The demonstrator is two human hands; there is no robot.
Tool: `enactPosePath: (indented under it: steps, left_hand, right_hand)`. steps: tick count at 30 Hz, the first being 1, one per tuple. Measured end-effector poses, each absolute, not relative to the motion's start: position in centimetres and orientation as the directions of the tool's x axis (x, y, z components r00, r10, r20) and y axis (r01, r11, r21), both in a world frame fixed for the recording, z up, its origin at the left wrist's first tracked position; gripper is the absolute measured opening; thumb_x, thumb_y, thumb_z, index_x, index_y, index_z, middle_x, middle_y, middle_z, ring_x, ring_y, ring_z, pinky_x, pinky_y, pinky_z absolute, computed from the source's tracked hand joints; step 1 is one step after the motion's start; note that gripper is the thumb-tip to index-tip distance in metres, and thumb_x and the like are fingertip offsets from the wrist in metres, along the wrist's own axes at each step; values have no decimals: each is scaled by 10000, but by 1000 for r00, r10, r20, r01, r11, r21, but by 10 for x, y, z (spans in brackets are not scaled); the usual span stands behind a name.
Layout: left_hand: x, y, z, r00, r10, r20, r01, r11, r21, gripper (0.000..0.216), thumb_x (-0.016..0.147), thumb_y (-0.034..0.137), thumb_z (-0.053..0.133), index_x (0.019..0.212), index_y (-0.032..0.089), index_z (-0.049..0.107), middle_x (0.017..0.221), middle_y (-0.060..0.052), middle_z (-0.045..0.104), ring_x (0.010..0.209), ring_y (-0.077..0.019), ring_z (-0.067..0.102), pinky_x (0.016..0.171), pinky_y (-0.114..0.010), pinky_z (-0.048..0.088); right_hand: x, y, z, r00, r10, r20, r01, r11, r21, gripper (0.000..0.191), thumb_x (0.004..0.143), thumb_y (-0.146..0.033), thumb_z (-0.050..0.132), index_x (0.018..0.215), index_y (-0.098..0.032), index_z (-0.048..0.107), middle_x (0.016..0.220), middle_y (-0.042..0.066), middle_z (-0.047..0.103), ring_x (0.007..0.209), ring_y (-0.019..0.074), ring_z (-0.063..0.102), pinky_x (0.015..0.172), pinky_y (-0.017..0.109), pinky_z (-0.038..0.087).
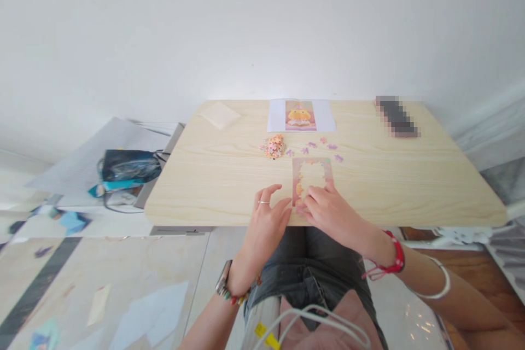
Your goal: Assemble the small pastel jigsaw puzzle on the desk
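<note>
Risk: right hand (328, 210), curled on jigsaw border (311, 162), contents unclear, or empty half-open left hand (268, 219) may shove joined pieces apart.

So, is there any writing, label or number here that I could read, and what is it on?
No text here can be read.
Picture: a yellow figure on pink, any lettering too small to read.
Puzzle: coloured border only, no words show.
Dark object: pixelated, nothing to read.
Yellow tags on the clothing: too small and blurred.
</note>
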State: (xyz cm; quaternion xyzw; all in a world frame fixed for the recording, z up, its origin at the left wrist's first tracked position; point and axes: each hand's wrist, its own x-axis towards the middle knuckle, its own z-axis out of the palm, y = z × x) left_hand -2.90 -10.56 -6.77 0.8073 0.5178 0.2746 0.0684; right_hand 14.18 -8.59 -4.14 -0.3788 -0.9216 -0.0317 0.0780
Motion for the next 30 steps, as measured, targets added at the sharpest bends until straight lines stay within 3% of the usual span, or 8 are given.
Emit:
enactPosePath:
  steps: [15, 23, 30]
  left_hand:
    - [-24, -112, -71, 328, 864, 383, 769, -479, 424, 113, 791, 174, 511, 821, 210, 614, 1119, -77, 453, 1019, -217, 413, 831, -404, 468]
    - [-22, -113, -74, 332, 863, 380, 778, -478, 407, 156, 801, 154, 491, 861, 217, 620, 1137, -68, 447, 1041, -218, 396, 866, -397, 452]
    - [-22, -112, -68, 325, 862, 389, 798, -471, 376, 163, 811, 180, 485, 888, 225, 622, 1096, -77, 465, 1035, -218, 409, 855, -397, 453]
  right_hand:
    - [134, -90, -51, -677, 715, 176, 733, 676, 74, 160, 831, -136, 442, 736, -136, 570, 746, 57, 529, 689, 176, 477, 660, 337, 289]
    - [138, -96, -61, -613, 734, 293, 749, 658, -80, 163, 842, -145, 453, 762, -149, 594, 731, 30, 549, 692, 147, 469, 708, 317, 294]
    - [138, -102, -61, -592, 735, 332, 759, 647, -77, 184, 846, -126, 436, 794, -145, 612, 717, 32, 555, 688, 144, 477, 725, 310, 310]
